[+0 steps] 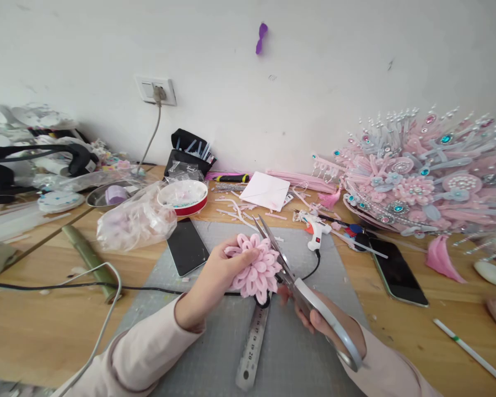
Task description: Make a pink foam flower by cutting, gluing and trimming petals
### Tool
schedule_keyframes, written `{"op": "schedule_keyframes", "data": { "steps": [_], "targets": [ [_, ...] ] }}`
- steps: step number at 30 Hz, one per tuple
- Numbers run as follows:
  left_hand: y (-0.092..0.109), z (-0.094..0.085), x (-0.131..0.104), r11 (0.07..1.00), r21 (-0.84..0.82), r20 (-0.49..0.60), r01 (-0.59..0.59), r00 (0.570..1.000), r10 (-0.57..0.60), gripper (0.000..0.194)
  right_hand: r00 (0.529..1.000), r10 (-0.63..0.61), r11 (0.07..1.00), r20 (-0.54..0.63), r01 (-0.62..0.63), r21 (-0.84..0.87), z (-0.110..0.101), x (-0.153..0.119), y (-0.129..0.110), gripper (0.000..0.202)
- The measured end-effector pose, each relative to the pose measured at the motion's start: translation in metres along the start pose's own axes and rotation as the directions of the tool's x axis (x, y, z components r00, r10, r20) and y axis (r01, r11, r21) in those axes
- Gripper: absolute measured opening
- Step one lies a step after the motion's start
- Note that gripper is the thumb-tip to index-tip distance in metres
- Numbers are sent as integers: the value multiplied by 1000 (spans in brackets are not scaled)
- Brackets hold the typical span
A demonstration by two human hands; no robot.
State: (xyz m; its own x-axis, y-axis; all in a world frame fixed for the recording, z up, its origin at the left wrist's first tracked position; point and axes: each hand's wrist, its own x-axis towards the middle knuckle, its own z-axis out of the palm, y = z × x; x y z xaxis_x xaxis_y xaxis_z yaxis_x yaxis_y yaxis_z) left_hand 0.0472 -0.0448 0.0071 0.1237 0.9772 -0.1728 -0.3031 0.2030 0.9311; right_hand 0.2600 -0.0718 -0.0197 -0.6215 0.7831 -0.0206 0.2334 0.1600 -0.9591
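Observation:
A pink looped flower [258, 267] is pinched in my left hand [223, 270], the thumb lying across its top. My right hand [314, 317] holds large metal scissors [300, 292] with grey handles. The blades point up and away, apart at the tips, beside the flower's right edge. Below the flower a steel ruler [252, 350] lies on the grey cutting mat [206, 358], its far end hidden. Some fingers of my right hand are hidden behind the scissors.
A white glue gun [314, 234] lies behind the scissors. Phones rest left [187, 248] and right [399, 273]. A red-rimmed dish [190, 207] and plastic bag [136, 220] stand left. A large beaded pink headpiece [417, 182] fills the right. A black cable [149, 288] crosses the mat.

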Motion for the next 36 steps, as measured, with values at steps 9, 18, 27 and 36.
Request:
{"op": "schedule_keyframes", "data": {
  "steps": [9, 18, 27, 36],
  "targets": [
    [3, 1, -1, 1000, -11, -2, -4, 1000, 4, 18, 1000, 5, 1000, -10, -5, -5, 1, 0, 2, 60],
    [7, 1, -1, 999, -47, 15, -17, 1000, 18, 17, 997, -18, 1000, 68, 19, -12, -1, 3, 4, 71],
    [6, 1, -1, 1000, -23, 34, 13, 999, -12, 19, 999, -43, 997, 7, 43, -66, 2, 6, 5, 71],
    [4, 0, 0, 999, 7, 17, 31, 999, -32, 20, 992, 63, 998, -113, -64, -8, 5, 5, 12, 71]
  ]
}}
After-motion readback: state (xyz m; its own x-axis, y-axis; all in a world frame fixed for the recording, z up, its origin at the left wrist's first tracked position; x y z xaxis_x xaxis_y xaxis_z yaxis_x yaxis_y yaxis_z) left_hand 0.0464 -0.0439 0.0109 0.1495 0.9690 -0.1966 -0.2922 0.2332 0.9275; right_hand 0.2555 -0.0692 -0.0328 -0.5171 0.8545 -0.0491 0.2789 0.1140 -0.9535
